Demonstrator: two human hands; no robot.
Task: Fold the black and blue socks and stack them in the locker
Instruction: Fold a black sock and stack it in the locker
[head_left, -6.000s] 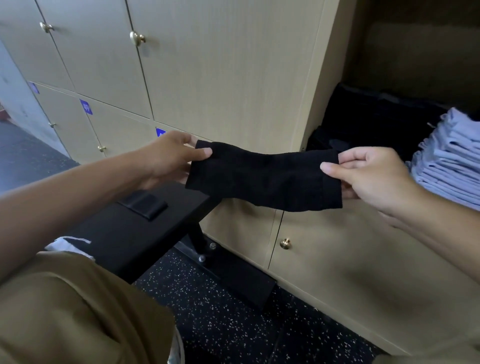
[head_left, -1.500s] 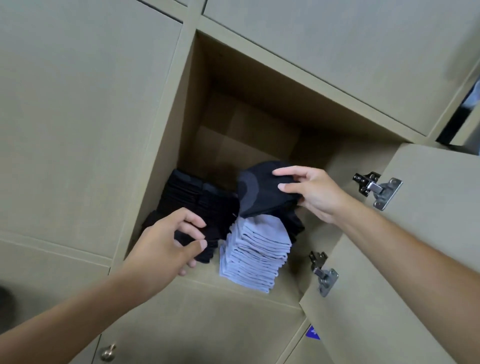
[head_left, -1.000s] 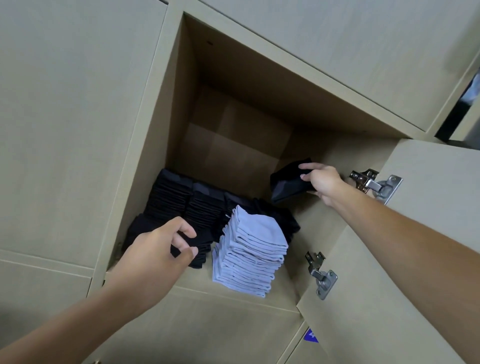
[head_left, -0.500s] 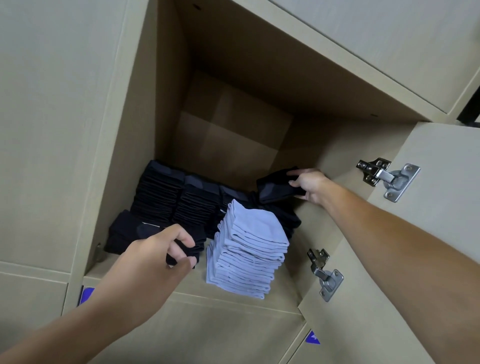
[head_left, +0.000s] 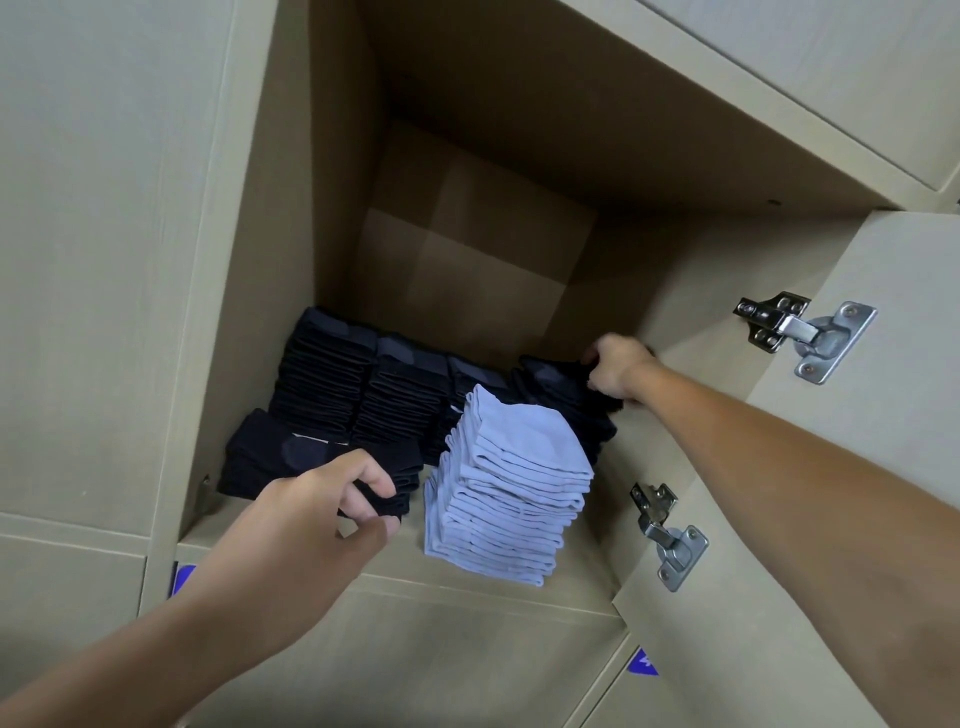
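I count one stack of blue socks at five o'clock, five piles of black socks from nine to three o'clock, two hinges at three o'clock, and two hands.

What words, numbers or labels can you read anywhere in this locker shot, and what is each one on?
No text is readable.
Blue sticker on the beige locker front below the open compartment, left: mostly hidden by the left hand's arm, nothing legible.
Blue sticker on the lower locker front, right: cut off by the open beige door, white mark too partial to read.
Folded black socks, light blue sock stack, metal hinges: no print visible.
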